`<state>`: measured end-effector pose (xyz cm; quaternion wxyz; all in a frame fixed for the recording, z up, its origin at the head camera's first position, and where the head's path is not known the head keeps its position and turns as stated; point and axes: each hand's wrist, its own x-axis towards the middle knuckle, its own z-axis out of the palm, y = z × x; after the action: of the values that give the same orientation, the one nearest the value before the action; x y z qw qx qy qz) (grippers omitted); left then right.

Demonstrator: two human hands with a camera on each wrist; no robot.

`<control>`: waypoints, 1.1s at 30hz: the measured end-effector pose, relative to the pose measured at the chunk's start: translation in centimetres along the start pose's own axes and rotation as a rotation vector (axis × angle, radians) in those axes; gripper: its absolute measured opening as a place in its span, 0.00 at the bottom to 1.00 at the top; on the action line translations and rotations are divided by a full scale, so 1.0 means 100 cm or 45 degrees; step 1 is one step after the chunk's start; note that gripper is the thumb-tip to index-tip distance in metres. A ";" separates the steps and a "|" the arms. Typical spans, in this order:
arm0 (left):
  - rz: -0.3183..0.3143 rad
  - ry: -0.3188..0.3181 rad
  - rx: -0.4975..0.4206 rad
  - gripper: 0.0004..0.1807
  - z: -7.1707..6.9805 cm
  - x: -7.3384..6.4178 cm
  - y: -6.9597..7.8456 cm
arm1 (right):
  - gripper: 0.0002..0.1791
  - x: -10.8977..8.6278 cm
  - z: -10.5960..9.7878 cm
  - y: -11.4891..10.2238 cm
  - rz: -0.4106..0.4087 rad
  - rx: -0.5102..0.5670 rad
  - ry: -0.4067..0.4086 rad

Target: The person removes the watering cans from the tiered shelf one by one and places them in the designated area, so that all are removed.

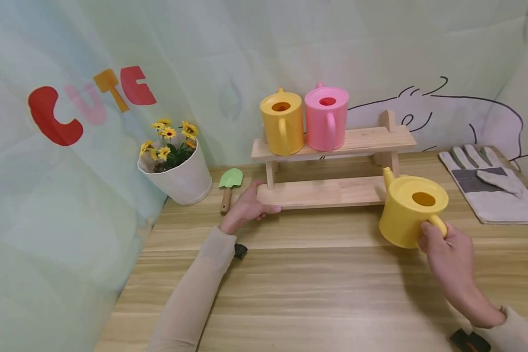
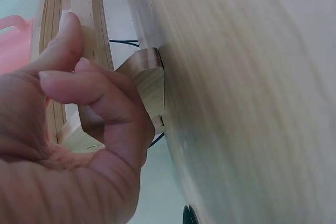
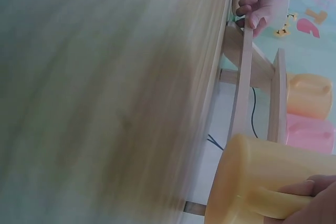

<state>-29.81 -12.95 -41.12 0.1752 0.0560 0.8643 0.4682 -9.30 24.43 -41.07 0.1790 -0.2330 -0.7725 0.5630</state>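
Note:
In the head view my right hand grips the handle of a yellow watering can. The can is raised over the table, in front of the right end of a two-tier wooden plant stand. My left hand holds the left end of the stand's lower board; in the left wrist view its fingers curl around the board's end. On the upper board stand an orange-yellow watering can and a pink watering can, side by side, handles facing me. The right wrist view cuts off part of the right hand.
Left of the stand lies a small green trowel with a wooden handle. Beyond it a white pot of yellow flowers leans. A pair of grey-white gloves lies at the right. A printed cloth backdrop hangs behind the table.

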 end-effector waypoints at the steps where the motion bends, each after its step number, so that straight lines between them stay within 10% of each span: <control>1: 0.003 0.000 0.000 0.59 0.000 0.000 0.000 | 0.25 0.000 0.000 0.000 0.004 -0.011 -0.003; 33: -0.003 -0.005 -0.026 0.58 -0.001 0.001 0.001 | 0.24 -0.007 -0.008 0.014 0.102 -0.066 -0.130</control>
<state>-29.92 -12.95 -41.07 0.1780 0.0542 0.8591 0.4768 -8.05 25.04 -42.12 0.1108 -0.2392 -0.7850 0.5606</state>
